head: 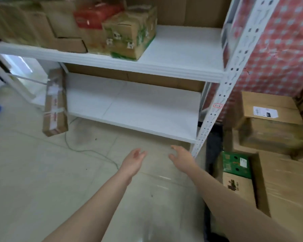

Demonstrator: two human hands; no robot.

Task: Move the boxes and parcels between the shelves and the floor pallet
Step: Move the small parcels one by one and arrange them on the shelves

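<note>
My left hand (134,158) and my right hand (181,157) reach forward over the floor, both with relaxed fingers and holding nothing, just in front of the bare lower shelf (129,109). The upper shelf (178,49) carries several cardboard boxes on its left part, among them a green-printed carton (131,35) and a red box (93,16). A long taped parcel (55,102) stands on end against the rack's left side. To my right, stacked cartons (271,126) and a small green box (236,163) sit low by the floor.
The white perforated rack post (222,95) stands right beside my right hand. A thin cable (87,151) runs across the tiled floor. A red patterned wall covering (283,49) backs the cartons on the right. A dark mat (214,144) lies between rack and cartons.
</note>
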